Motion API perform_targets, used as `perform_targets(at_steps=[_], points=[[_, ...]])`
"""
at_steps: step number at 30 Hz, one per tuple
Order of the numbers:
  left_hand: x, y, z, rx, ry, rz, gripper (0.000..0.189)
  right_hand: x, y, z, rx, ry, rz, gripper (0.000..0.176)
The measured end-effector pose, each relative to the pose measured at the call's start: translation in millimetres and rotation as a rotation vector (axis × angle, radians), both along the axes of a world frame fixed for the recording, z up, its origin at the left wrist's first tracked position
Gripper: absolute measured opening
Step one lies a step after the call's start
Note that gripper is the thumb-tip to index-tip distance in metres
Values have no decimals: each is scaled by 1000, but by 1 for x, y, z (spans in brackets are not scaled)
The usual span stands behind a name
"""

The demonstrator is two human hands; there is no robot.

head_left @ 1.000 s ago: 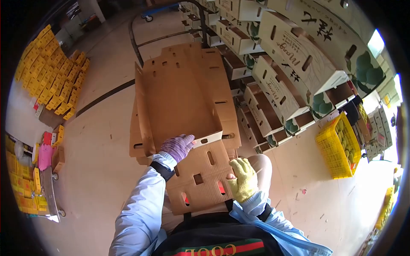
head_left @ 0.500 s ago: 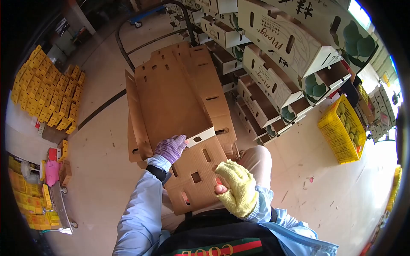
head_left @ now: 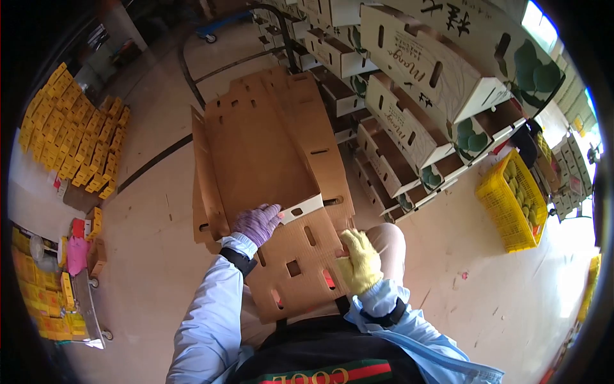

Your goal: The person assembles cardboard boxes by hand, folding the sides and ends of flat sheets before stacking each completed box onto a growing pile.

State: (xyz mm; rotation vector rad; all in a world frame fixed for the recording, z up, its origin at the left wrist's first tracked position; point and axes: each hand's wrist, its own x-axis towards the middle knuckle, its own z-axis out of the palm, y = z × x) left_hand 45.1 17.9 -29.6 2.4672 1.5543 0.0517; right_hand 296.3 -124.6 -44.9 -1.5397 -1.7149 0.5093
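A brown cardboard box blank (head_left: 259, 153), partly folded with its left side wall raised, lies on a stack of flat cardboard (head_left: 329, 166) in front of me. My left hand (head_left: 257, 224), in a purple knit glove, is closed on its near end, beside a small white folded strip (head_left: 302, 210) with a hole. The slotted near flap (head_left: 293, 281) stretches toward my lap. At that flap's right edge is my right hand (head_left: 361, 261), in a yellow glove, with fingers bent against the cardboard; its fingertips are partly hidden.
White printed mango boxes (head_left: 409, 102) are stacked at the right, close to the cardboard. A yellow crate (head_left: 511, 201) of green fruit stands farther right. Many yellow boxes (head_left: 77, 134) are piled at the left, above a loaded cart (head_left: 89, 307). A black trolley handle (head_left: 240, 64) rises behind.
My right hand has moved up and slightly right, from above the near flap to its right edge, uncovering a slot. My left hand stays at the same place on the cardboard.
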Motion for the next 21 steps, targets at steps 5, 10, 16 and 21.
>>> perform_targets(at_steps=[5,10,16,21], points=[[-6,3,-12,78,-75,-38,39,18,-5,-30,-764,292,124,81],[-13,12,-16,-60,-157,-153,38,29,13,53,-382,739,414,80],[-20,15,-10,-375,-311,-270,37,32,76,52,109,-379,439,60],[-43,1,19,-730,-352,-342,42,3,107,60,310,-427,576,63]])
